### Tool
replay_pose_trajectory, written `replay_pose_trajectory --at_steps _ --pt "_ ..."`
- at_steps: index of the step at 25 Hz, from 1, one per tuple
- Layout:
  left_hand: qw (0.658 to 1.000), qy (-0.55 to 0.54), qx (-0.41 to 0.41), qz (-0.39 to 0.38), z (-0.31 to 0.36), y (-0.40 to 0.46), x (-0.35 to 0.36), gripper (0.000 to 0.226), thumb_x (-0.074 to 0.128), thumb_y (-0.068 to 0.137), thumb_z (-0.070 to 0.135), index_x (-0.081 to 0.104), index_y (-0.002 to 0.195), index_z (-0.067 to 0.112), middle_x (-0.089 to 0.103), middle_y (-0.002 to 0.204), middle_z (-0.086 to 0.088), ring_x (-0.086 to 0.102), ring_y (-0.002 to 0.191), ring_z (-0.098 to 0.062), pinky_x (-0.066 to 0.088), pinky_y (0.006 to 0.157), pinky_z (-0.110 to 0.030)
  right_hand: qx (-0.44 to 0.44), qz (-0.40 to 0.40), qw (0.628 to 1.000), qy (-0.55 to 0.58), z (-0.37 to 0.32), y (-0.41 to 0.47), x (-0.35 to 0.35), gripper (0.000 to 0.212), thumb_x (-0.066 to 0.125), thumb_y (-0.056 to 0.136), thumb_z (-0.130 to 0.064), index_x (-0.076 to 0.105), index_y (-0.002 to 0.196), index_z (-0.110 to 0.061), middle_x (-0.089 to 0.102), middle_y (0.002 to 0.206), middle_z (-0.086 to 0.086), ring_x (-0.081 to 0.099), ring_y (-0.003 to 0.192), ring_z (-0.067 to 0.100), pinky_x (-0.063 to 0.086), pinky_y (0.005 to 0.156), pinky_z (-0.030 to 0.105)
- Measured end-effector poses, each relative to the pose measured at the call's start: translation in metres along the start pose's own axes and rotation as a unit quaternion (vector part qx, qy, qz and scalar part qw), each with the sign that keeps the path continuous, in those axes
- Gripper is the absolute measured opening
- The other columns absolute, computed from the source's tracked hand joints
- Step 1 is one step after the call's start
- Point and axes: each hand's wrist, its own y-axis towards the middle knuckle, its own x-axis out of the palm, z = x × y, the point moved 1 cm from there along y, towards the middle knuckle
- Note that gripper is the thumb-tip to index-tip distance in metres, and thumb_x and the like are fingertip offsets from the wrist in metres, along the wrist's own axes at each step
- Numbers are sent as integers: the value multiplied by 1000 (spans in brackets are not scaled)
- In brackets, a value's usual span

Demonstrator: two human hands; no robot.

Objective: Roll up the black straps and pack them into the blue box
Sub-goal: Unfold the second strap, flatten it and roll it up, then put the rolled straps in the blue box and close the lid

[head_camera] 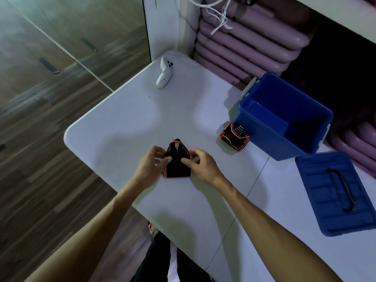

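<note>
A black strap with orange edging (176, 166) lies on the white table (126, 127) in front of me, partly rolled or folded. My left hand (151, 162) pinches its left side and my right hand (200, 162) pinches its right side, thumbs on top. A second black and orange strap (235, 137), rolled into a bundle, sits on the table against the front left wall of the open blue box (284, 117). No strap shows in the part of the box's inside that I can see.
The blue lid (335, 192) with a black handle lies on the table at the right. A white handheld controller (164, 72) rests at the table's far end. Stacked purple mats (244, 45) stand behind the table. Wooden floor lies to the left.
</note>
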Motion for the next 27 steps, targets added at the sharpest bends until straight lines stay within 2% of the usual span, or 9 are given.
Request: replay_pose_trajectory --at_steps 3,7,11,13,15,19,22,25,27 --pt "996 -8 23 -82 22 3 15 29 77 77 21 59 99 20 67 94 -6 67 84 -26 58 73 -43 27 78 995 58 17 -35 -14 25 66 91 -32 62 110 -15 64 106 3 59 89 11 45 68 11" --pt "974 39 109 -195 67 4 69 36 82 69 14 58 92 30 67 91 1 60 70 -5 48 66 -12 92 199 966 139 53 -90 -46 21 64 93 -30 60 113 -24 65 106 0 64 91 11 51 71 19" --pt "945 64 193 -256 105 2 125 38 78 69 23 56 101 28 67 93 -2 63 76 -13 51 73 -25 130 310 924 184 76 -127 -72 22 66 92 -25 62 114 -22 68 108 -2 65 95 16 54 76 27" --pt "932 70 226 -273 123 -3 144 38 76 75 23 57 109 27 64 94 2 62 82 -10 51 75 -21 127 367 901 192 76 -141 -85 27 66 91 -26 61 117 -21 66 112 -4 63 96 15 54 76 28" --pt "923 64 268 -270 146 -6 153 35 74 79 18 60 111 25 63 92 7 61 84 -5 48 73 -12 103 402 891 183 69 -151 -104 30 65 90 -30 60 119 -24 65 115 -7 62 96 9 55 75 24" --pt "908 51 354 -220 206 14 150 28 72 82 22 63 108 26 66 84 21 63 83 -3 47 72 -8 42 420 891 165 43 -137 -160 24 66 93 -24 61 116 -25 66 111 -6 65 91 11 53 74 20" --pt "914 42 363 -176 249 50 152 26 71 83 23 63 108 22 67 86 14 63 83 -3 45 70 -7 5 432 891 137 31 -94 -210 21 68 91 -26 65 112 -22 68 104 0 64 90 15 52 78 23" --pt "910 84 399 -72 266 95 151 21 64 88 24 64 108 17 68 97 2 61 89 -11 47 78 -20 -8 406 907 111 29 -41 -246 20 66 92 -33 65 107 -19 67 99 4 63 88 17 51 78 28" --pt "899 149 412 0 265 126 150 23 61 90 19 62 111 9 64 105 -10 56 99 -29 43 85 -35 3 393 913 107 33 -7 -261 19 66 92 -30 66 103 -15 68 96 5 63 86 17 48 77 26"
